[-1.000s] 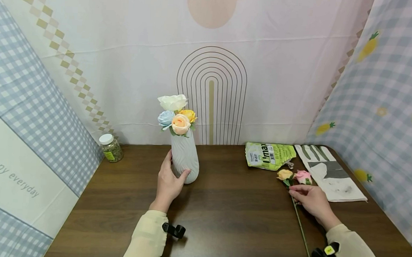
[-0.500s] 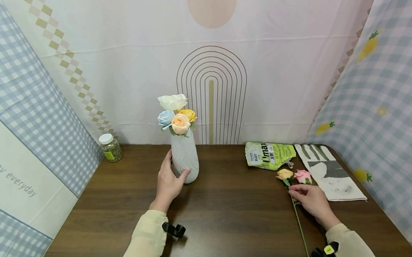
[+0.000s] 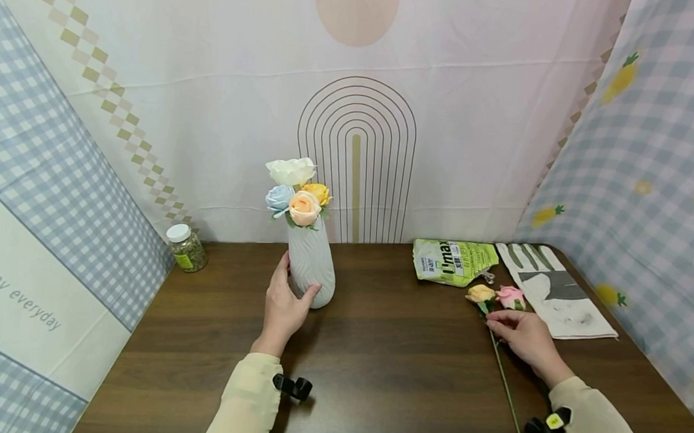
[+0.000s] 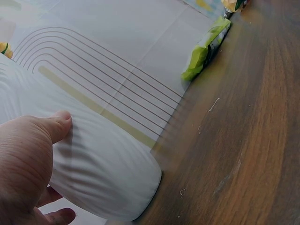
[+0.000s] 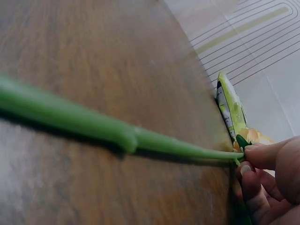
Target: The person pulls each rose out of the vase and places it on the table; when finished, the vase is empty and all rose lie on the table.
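A white ribbed vase (image 3: 312, 260) stands left of the middle of the table. White, blue, yellow and peach artificial roses (image 3: 304, 208) fill its mouth. My left hand (image 3: 285, 308) grips the vase low on its side, thumb in front; in the left wrist view the thumb (image 4: 60, 125) lies on the ribbed wall. On the right, my right hand (image 3: 520, 335) pinches the green stem (image 5: 178, 146) of a yellow rose (image 3: 481, 293) just below its bloom. A pink rose (image 3: 511, 298) lies beside it, its stem mostly hidden by the hand.
A jar with a white lid (image 3: 187, 249) stands at the back left. Behind the right hand lie a green printed bag (image 3: 453, 262) and a folded white-and-grey cloth (image 3: 561, 296). A patterned curtain (image 3: 241, 106) closes off the table's back edge.
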Motion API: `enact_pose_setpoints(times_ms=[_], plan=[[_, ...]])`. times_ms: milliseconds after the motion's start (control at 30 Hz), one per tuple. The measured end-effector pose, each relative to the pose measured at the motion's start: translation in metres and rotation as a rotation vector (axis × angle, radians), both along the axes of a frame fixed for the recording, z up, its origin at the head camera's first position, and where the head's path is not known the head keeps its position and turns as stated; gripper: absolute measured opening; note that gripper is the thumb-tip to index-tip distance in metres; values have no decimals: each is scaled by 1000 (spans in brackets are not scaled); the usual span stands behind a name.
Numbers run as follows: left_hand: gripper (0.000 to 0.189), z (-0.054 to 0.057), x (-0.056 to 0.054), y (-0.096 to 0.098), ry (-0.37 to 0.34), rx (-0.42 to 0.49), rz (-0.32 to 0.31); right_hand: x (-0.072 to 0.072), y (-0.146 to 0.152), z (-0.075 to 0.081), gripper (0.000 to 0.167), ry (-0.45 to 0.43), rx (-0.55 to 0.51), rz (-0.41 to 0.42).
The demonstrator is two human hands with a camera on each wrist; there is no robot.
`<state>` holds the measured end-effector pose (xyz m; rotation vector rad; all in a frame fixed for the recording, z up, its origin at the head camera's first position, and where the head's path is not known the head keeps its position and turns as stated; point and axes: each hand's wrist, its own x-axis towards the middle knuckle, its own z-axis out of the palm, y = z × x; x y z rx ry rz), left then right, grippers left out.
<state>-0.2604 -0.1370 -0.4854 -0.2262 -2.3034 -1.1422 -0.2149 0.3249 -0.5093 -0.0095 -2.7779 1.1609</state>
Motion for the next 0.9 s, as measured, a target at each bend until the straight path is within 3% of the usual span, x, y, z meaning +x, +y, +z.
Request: enact_pose_setpoints(times_ms=[233, 467, 900], plan=[[89, 1, 1, 0, -6, 1, -8, 0, 0, 7, 19, 70, 11, 8], [89, 2, 0, -1, -17, 2, -9, -2, -6, 29, 15, 201, 61, -5], [89, 4, 1, 0, -46, -4, -10, -16, -23, 92, 29, 189, -158, 46]])
